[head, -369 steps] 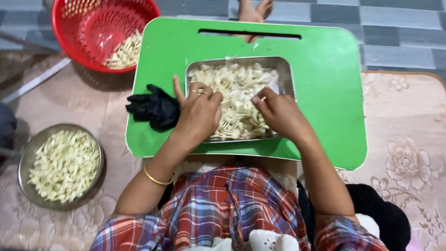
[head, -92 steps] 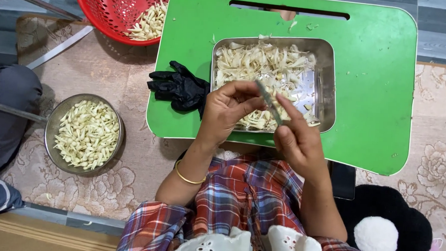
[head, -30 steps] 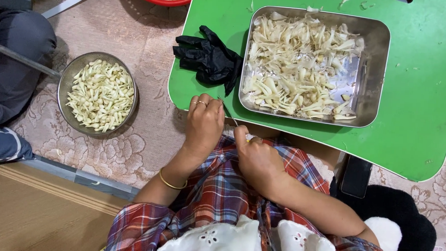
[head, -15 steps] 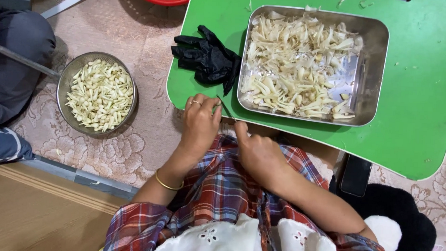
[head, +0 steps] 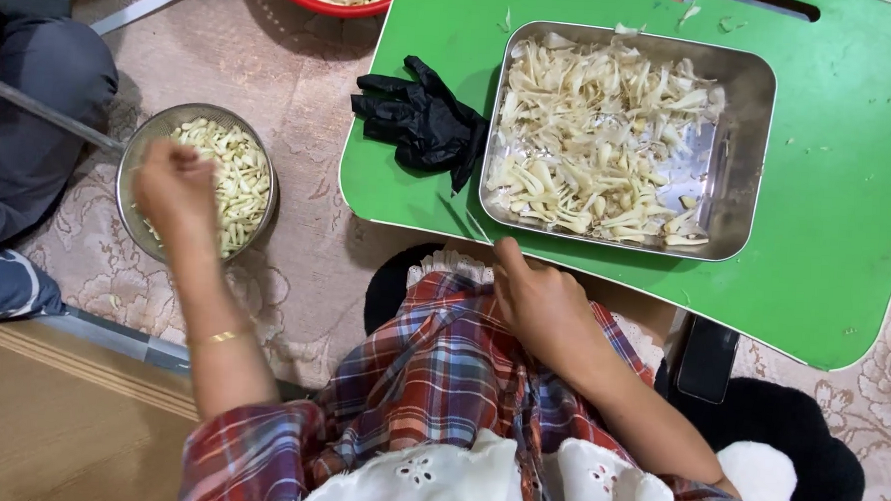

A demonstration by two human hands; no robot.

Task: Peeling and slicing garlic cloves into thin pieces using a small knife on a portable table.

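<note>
Your left hand (head: 173, 184) hangs over the round steel bowl (head: 140, 147) of pale peeled cloves on the patterned mat, fingers curled loosely together; it is blurred, so you cannot tell whether it pinches anything. Your right hand (head: 538, 300) rests at your lap just below the near edge of the green plastic table (head: 848, 198), fingers bent inward, thumb up towards the rectangular steel tray (head: 752, 104) of pale peelings. A crumpled black glove (head: 421, 124) lies just beside the tray's left side.
</note>
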